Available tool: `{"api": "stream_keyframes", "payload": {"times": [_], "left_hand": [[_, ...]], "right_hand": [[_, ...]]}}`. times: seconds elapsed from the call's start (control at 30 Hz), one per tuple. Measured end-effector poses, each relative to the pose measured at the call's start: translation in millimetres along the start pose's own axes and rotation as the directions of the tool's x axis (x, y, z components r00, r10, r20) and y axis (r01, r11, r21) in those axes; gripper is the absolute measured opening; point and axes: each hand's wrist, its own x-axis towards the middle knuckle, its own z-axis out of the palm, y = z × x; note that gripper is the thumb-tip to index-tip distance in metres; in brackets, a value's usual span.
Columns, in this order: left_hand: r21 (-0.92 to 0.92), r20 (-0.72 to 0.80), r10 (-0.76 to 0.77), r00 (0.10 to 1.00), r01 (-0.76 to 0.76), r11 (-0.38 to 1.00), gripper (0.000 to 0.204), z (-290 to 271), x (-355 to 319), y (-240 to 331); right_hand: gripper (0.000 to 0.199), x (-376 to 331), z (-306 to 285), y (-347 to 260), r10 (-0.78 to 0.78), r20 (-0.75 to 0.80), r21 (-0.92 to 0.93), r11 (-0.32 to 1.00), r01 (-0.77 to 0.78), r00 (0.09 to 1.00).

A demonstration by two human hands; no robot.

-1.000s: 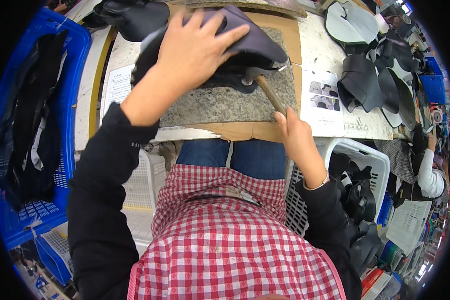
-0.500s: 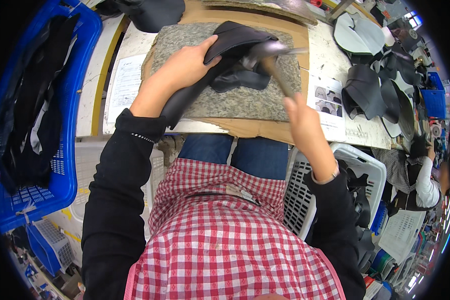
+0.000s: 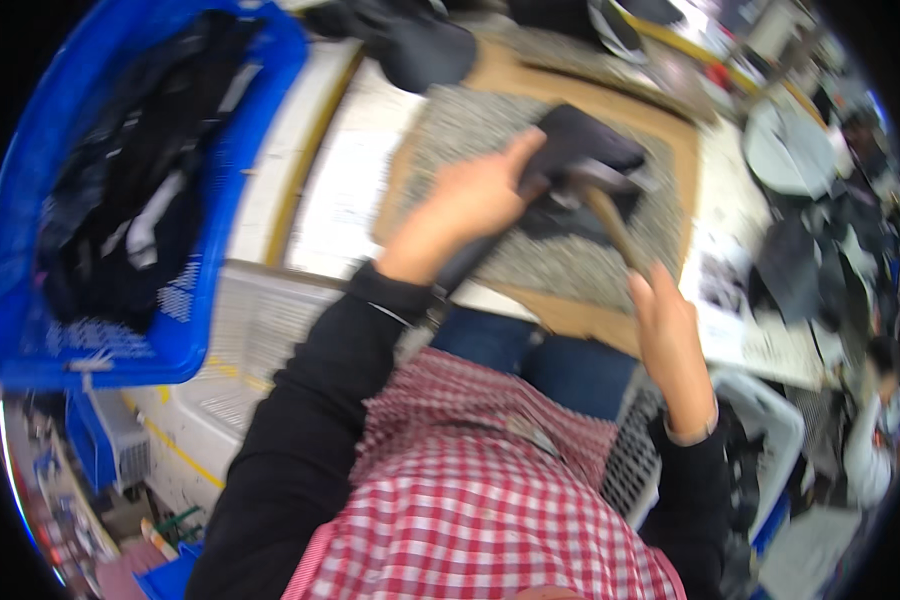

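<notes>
Hammer point(image 3: 616, 226) slants forward-left over leather point(image 3: 582, 137)
Your right hand point(image 3: 668, 325), fingers wrapped, holds it; fingers of your left hand point(image 3: 475, 200) clamp the leather.

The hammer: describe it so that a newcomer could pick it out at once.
On the white worktable, find the grey slab. At its right side, the right hand holds the hammer. Its straight brown handle sets it apart from the dark piece beside it.

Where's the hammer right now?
In the head view, the hammer is right of centre in the upper half, its handle in the right hand and its blurred head by the black piece on the speckled slab.
</notes>
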Motion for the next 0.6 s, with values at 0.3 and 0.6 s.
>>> {"api": "stream_keyframes", "payload": {"times": [0.3, 0.6], "left_hand": [[-0.373, -0.389, -0.176, 0.904, 0.02, 0.927, 0.064, -14, -91, -10], [-0.102, -0.728, -0.057, 0.683, -0.025, 0.994, 0.088, -213, 112, -9]], "right_hand": [[0.026, -78, 62, 34, -0.105, 0.495, 0.366, 0.926, -0.098, 0.862], [0.045, -120, 71, 32, -0.069, 0.478, 0.47, 0.862, -0.189, 0.875]]}}
